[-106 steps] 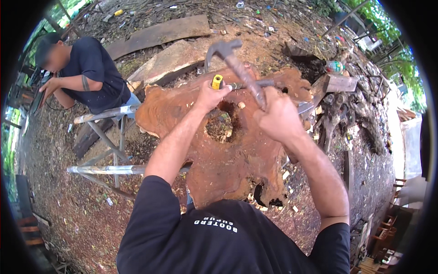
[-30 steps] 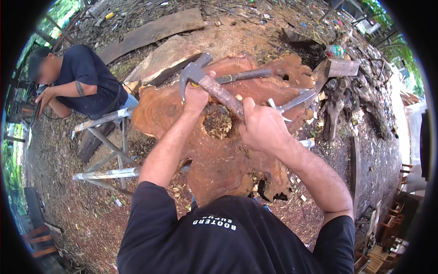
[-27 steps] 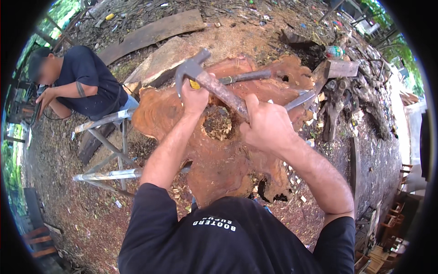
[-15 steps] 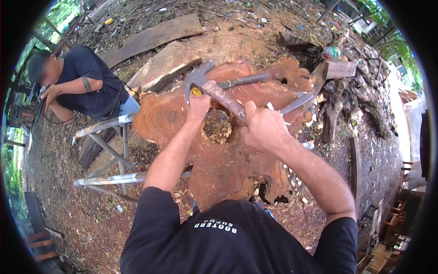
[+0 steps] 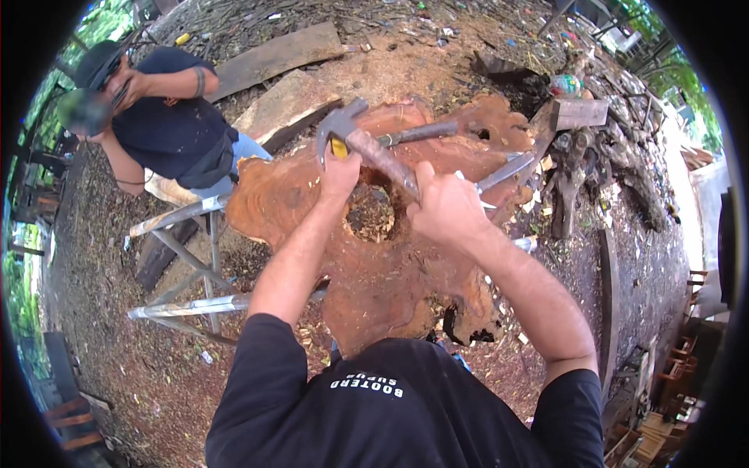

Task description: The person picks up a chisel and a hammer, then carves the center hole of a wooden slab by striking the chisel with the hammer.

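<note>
My right hand is closed round the handle of a claw hammer. The hammer's dark metal head is over my left hand, at the far left part of a reddish wood slab. My left fingers are wrapped round a tool with a yellow handle; its lower part is hidden by my hand. Just right of this hand, the slab has a round hollow holding wood chips. Beyond the hammer lies a dark-handled tool. A flat grey metal tool lies beyond my right hand.
A metal-pipe stand shows left of the slab. At the far left a person in dark clothes raises a dark device. Planks lie beyond the slab, and gnarled roots and a wood block are at right.
The person at far left has leaned closer and raised the device higher. My right hand and the hammer handle have shifted slightly left; my left hand stays nearly in place.
</note>
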Available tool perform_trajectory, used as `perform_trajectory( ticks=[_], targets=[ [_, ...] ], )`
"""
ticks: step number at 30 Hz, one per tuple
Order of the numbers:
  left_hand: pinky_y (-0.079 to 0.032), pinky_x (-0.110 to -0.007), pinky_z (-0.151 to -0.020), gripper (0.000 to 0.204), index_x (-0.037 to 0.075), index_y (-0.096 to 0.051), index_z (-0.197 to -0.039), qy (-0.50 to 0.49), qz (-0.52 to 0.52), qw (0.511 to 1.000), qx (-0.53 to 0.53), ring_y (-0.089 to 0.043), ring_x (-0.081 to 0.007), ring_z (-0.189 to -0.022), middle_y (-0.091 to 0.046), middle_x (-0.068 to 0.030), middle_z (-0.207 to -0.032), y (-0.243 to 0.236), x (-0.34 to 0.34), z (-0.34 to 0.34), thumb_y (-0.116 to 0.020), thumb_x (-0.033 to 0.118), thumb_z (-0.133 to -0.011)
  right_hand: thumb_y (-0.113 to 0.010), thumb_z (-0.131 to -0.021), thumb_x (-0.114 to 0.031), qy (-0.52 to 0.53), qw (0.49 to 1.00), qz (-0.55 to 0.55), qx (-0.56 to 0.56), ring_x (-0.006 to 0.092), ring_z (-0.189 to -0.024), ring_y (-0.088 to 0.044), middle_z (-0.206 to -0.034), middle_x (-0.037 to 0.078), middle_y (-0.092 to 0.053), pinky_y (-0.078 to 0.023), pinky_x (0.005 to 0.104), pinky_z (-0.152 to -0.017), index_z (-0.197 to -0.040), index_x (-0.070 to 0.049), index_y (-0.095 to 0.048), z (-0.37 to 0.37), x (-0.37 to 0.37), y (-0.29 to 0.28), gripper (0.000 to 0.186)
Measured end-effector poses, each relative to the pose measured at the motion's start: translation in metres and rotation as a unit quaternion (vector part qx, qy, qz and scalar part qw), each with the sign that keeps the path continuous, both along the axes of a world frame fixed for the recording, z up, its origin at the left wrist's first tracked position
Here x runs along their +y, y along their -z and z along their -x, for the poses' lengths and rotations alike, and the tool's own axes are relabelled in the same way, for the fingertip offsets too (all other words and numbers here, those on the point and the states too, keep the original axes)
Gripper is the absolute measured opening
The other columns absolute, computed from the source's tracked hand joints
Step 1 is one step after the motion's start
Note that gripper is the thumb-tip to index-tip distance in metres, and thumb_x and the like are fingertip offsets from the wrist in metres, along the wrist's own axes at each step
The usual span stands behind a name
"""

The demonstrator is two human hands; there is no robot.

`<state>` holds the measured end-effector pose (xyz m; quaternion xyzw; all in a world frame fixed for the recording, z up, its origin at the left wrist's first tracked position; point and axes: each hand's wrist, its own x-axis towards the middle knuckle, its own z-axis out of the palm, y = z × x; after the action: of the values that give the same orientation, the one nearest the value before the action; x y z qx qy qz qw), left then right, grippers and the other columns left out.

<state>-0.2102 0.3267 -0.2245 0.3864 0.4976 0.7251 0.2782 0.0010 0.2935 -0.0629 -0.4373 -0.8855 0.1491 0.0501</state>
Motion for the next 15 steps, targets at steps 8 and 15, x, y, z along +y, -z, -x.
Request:
perform_trajectory(
  ticks=[8, 15],
  targets=[
    [-0.049, -0.031, -0.043, 0.056, 0.000, -0.061, -0.077, -0.155, 0.244, 0.956, -0.046, -0.058, -0.0147, -0.044, -0.061, -0.0041, -0.061, -0.020, 0.079, 0.061, -0.081, 0.052, -0.081, -0.065, -0.078, -0.018, 0.107, 0.985, 0.082, 0.112, 0.0475, -0.079, -0.068, -0.077, 0.032, -0.066, -0.055, 0.0520, -0.076, -0.109, 0.007, -0.052, -0.037, -0.009, 0.027, 0.042],
    [-0.047, -0.028, -0.043, 0.054, 0.008, -0.053, -0.072, -0.004, 0.057, 0.998, 0.014, -0.057, -0.0113, -0.045, -0.054, 0.0009, -0.057, -0.111, 0.057, 0.017, -0.080, 0.053, -0.083, -0.064, -0.077, -0.017, 0.214, 0.945, 0.201, 0.141, 0.0413, -0.074, -0.069, -0.076, 0.029, -0.066, -0.053, 0.0491, -0.072, -0.107, 0.007, -0.056, -0.095, -0.035, 0.049, 0.039]
  ],
)
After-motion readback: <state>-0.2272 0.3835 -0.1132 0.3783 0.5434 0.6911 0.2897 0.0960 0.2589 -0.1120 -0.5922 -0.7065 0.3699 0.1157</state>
